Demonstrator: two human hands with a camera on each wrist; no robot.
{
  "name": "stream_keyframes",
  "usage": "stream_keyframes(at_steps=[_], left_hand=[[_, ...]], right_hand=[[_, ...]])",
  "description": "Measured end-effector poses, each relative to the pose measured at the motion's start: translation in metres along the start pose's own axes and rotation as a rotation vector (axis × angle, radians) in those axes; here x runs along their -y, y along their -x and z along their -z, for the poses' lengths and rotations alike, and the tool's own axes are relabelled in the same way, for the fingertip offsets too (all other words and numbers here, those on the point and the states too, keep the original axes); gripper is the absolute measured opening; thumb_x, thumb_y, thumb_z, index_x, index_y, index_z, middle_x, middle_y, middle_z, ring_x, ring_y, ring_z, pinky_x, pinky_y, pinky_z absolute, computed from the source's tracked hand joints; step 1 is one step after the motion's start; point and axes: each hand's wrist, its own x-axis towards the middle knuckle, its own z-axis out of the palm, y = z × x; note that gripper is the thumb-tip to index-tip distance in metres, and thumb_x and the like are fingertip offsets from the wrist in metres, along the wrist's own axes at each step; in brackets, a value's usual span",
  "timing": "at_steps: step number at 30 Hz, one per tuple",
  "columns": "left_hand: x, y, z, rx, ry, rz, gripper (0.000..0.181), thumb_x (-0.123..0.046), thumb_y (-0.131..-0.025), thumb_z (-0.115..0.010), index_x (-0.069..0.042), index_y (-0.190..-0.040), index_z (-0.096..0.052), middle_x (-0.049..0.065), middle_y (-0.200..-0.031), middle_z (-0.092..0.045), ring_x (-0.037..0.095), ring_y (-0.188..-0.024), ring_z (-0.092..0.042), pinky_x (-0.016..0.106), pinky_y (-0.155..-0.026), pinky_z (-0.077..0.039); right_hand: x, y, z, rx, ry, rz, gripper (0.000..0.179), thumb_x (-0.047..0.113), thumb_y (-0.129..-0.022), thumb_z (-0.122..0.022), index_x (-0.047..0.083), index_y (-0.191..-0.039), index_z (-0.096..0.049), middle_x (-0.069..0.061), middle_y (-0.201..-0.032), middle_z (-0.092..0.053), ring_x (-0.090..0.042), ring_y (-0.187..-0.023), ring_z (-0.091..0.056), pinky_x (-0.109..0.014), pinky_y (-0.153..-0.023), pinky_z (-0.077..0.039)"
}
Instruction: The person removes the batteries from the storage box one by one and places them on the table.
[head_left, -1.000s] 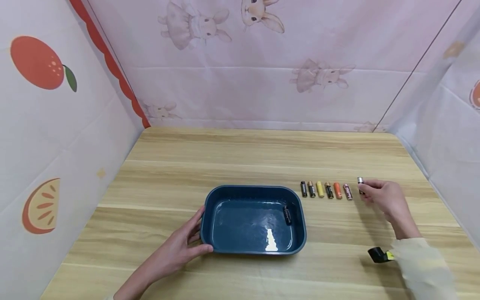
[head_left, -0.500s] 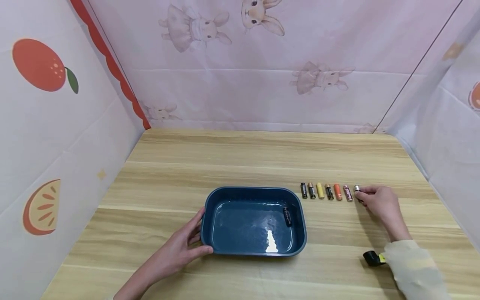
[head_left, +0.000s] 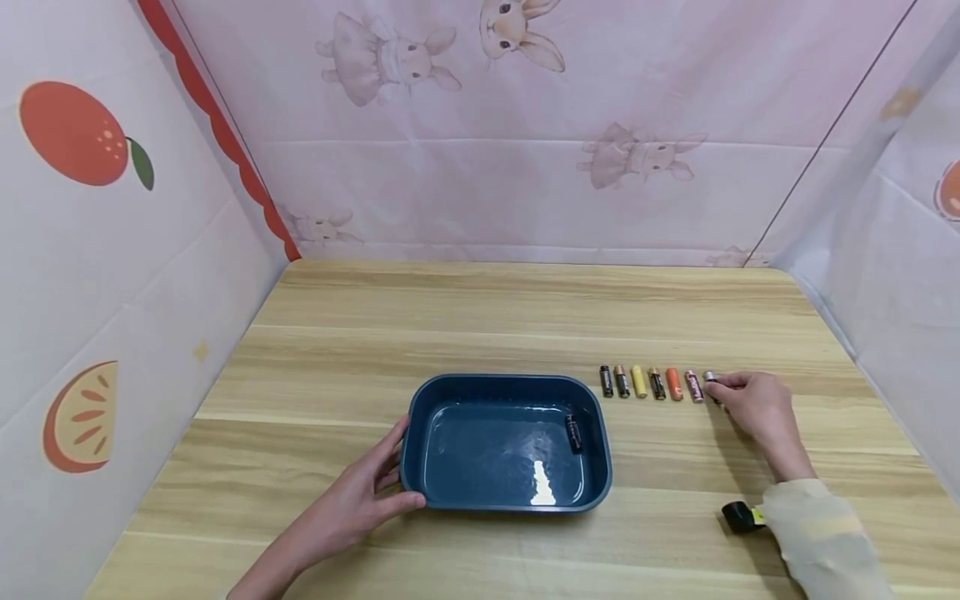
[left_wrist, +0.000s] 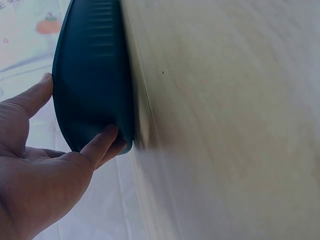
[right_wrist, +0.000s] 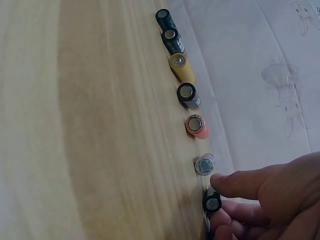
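Note:
My right hand [head_left: 761, 408] pinches a battery [right_wrist: 213, 202], black with a silver end, between thumb and fingers. It stands at the right end of a row, right beside a maroon battery [head_left: 693, 387]. Leftward in the row lie an orange battery [head_left: 674, 385], a black-and-gold one, a yellow battery [head_left: 639, 382] and two dark ones. My left hand [head_left: 352, 504] rests on the left end of a dark blue rectangular dish [head_left: 506, 504], thumb at its rim and extended fingers against the outer wall. Inside the dish, near its right wall, lies a dark battery [head_left: 573, 433].
The wood-grain table [head_left: 450, 317] ends at a pink rabbit-print sheet [head_left: 487, 192] behind it. White printed sheets hang at the left and right. Beside the right sleeve [head_left: 825, 529] is a small black device [head_left: 738, 517] with a yellow label.
My right hand has moved left and slightly nearer with the black battery, bringing it alongside the maroon one. My left hand and the dish have stayed in place.

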Motion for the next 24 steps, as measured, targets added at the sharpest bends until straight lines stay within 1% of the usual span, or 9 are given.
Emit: stream_keyframes(at_steps=[2,6,8,10,12,15,18,21,24], left_hand=[[0.0,0.0,0.0,0.001,0.0,0.0,0.099,-0.017,-0.095,-0.077,-0.011,-0.167,-0.009,0.029,-0.165,-0.022,0.046,-0.145,-0.038,0.032,-0.111,-0.045],[0.0,0.0,0.0,0.001,0.0,0.003,0.099,-0.018,-0.095,-0.077,-0.011,-0.167,-0.009,0.029,-0.165,-0.022,0.045,-0.145,-0.038,0.031,-0.111,-0.045],[0.0,-0.001,0.001,0.003,0.001,0.005,0.099,-0.018,-0.096,-0.077,-0.011,-0.167,-0.009,0.029,-0.166,-0.022,0.045,-0.145,-0.038,0.032,-0.111,-0.045],[0.0,0.0,0.001,0.003,0.001,0.002,0.098,-0.018,-0.096,-0.076,-0.012,-0.167,-0.009,0.028,-0.166,-0.022,0.045,-0.145,-0.038,0.032,-0.111,-0.045],[0.0,0.0,0.001,0.003,0.003,-0.002,0.099,-0.017,-0.096,-0.077,-0.012,-0.167,-0.009,0.029,-0.165,-0.022,0.045,-0.145,-0.038,0.031,-0.111,-0.045],[0.0,0.001,0.002,0.005,0.012,-0.018,0.098,-0.016,-0.096,-0.076,-0.011,-0.167,-0.008,0.03,-0.165,-0.022,0.046,-0.144,-0.039,0.031,-0.11,-0.046],[0.001,0.001,0.002,0.013,0.02,-0.037,0.098,-0.015,-0.096,-0.075,-0.01,-0.167,-0.007,0.031,-0.164,-0.023,0.047,-0.143,-0.039,0.03,-0.11,-0.047],[0.001,0.001,0.002,0.011,0.022,-0.038,0.098,-0.016,-0.096,-0.076,-0.01,-0.167,-0.008,0.03,-0.165,-0.022,0.047,-0.144,-0.039,0.03,-0.11,-0.046],[0.001,0.001,0.001,0.009,0.019,-0.028,0.099,-0.016,-0.096,-0.076,-0.012,-0.167,-0.009,0.029,-0.165,-0.022,0.046,-0.144,-0.039,0.031,-0.11,-0.046]], right_hand=[[0.001,0.0,0.001,0.012,0.013,-0.009,0.041,0.031,-0.1,-0.069,-0.008,-0.112,-0.074,-0.028,-0.103,-0.073,-0.022,-0.071,-0.054,-0.032,-0.054,-0.042],[0.002,-0.001,0.004,0.04,0.029,-0.034,0.053,0.041,-0.105,-0.06,-0.009,-0.119,-0.071,-0.015,-0.083,-0.074,-0.023,-0.072,-0.057,-0.032,-0.058,-0.043],[0.001,-0.001,0.006,0.044,0.037,-0.033,0.057,0.044,-0.106,-0.055,-0.009,-0.121,-0.07,-0.007,-0.075,-0.072,-0.024,-0.073,-0.058,-0.031,-0.06,-0.043],[0.0,-0.001,0.006,0.039,0.041,-0.021,0.058,0.044,-0.106,-0.053,-0.009,-0.12,-0.071,-0.006,-0.073,-0.071,-0.027,-0.076,-0.06,-0.032,-0.062,-0.044],[0.0,0.0,0.007,0.029,0.04,-0.008,0.057,0.043,-0.107,-0.053,-0.01,-0.118,-0.071,-0.013,-0.079,-0.073,-0.032,-0.081,-0.062,-0.035,-0.064,-0.046],[0.0,0.001,0.008,0.018,0.041,0.009,0.056,0.042,-0.107,-0.053,-0.01,-0.118,-0.071,-0.029,-0.101,-0.072,-0.041,-0.092,-0.063,-0.041,-0.068,-0.051],[0.002,0.002,0.009,0.03,0.021,0.004,0.058,0.042,-0.107,-0.052,-0.011,-0.123,-0.068,-0.035,-0.117,-0.067,-0.044,-0.099,-0.062,-0.046,-0.073,-0.052],[0.006,0.004,0.011,0.035,-0.022,-0.023,0.059,0.043,-0.108,-0.051,-0.012,-0.127,-0.065,-0.031,-0.113,-0.069,-0.04,-0.097,-0.062,-0.045,-0.074,-0.052],[0.013,0.007,0.014,0.009,-0.049,-0.021,0.059,0.041,-0.107,-0.052,-0.012,-0.13,-0.062,-0.029,-0.112,-0.069,-0.036,-0.096,-0.063,-0.038,-0.072,-0.052]])
